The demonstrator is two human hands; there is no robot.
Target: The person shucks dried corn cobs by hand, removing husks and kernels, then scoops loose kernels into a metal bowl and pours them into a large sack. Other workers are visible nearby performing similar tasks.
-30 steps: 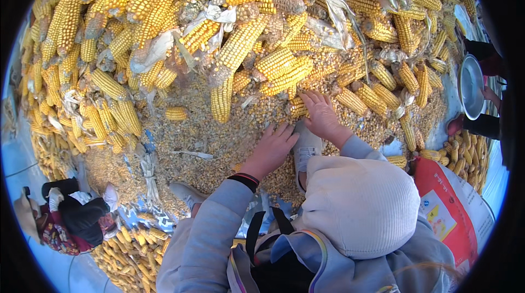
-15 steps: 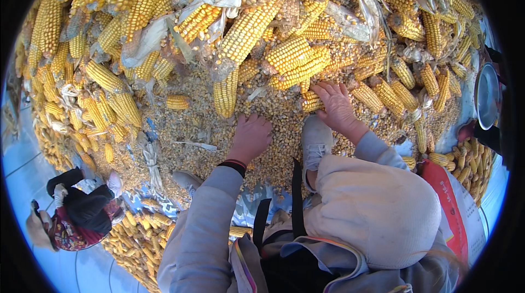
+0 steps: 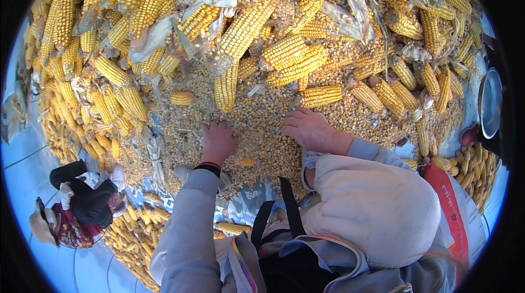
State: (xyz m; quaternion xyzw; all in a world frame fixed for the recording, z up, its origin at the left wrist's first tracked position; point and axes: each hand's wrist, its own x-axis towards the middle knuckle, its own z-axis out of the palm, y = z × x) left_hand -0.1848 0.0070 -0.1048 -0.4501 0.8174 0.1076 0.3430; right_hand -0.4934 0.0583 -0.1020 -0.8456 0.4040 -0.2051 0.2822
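Loose corn kernels [image 3: 262, 134] cover the ground between my hands. Resting on them at the left is my left hand [image 3: 219, 142], back up, its fingers slightly spread and dug a little into the grain. My right hand [image 3: 310, 129] lies on the kernels too, fingers stretched toward the left, with nothing visible in its grasp. Just beyond it is a yellow corn cob [image 3: 320, 96], no longer touched. A small piece of cob [image 3: 246, 161] lies between my wrists. Another cob [image 3: 225, 89] points toward me from the heap, beyond my left hand.
A large heap of corn cobs [image 3: 290, 55] with dry husks [image 3: 355, 6] rises ahead. At the left a person in a hat [image 3: 74, 211] sits on the blue ground. To the right are a metal basin [image 3: 490, 101] and a red-and-white sack [image 3: 448, 205].
My right hand has let go of the cob and drawn back toward me and left. My left hand has shifted left over the kernels. A small cob piece now shows between my wrists.
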